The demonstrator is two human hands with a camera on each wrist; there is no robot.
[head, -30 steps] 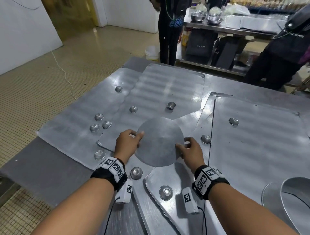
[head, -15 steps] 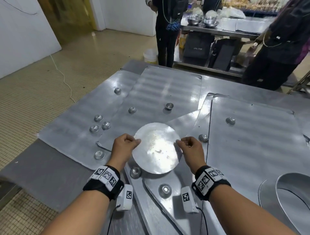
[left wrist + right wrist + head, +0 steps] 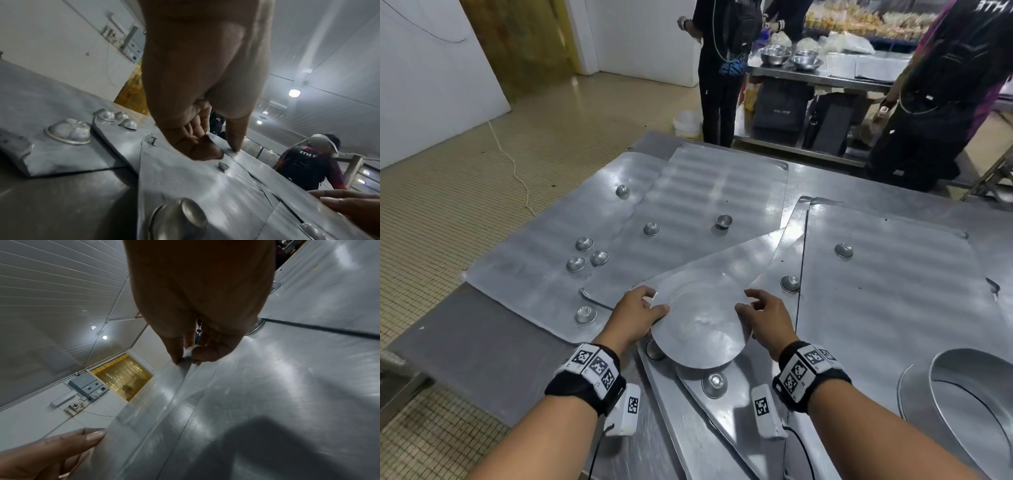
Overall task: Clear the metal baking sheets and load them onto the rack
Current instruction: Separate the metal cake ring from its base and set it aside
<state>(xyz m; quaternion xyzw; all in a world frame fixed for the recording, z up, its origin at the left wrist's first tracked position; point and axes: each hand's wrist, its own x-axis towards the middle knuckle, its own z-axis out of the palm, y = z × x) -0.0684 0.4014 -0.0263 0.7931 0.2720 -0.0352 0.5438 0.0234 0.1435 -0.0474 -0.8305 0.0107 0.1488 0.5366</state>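
A round metal disc (image 3: 698, 325) hovers low and nearly flat over the overlapping metal baking sheets (image 3: 887, 291). My left hand (image 3: 658, 301) pinches its left edge, thumb on top. My right hand (image 3: 744, 301) pinches the right edge. In the left wrist view the left hand (image 3: 224, 149) has thumb and a finger on the disc's rim. The right wrist view shows the right hand (image 3: 186, 358) nipping the thin rim of the disc (image 3: 156, 410). Several small upturned metal cups (image 3: 584, 244) sit scattered on the sheets, one (image 3: 714, 384) just below the disc.
Stacked round pans (image 3: 969, 394) lie at the table's near right. The table's left edge (image 3: 431, 329) drops to tiled floor. Two people (image 3: 722, 68) stand beyond the far edge by a steel bench with bowls (image 3: 791, 58). A white bucket (image 3: 687, 125) stands on the floor.
The disc was tilted up toward me; now both hands have lowered it, flatter and closer to me, still holding its edges.
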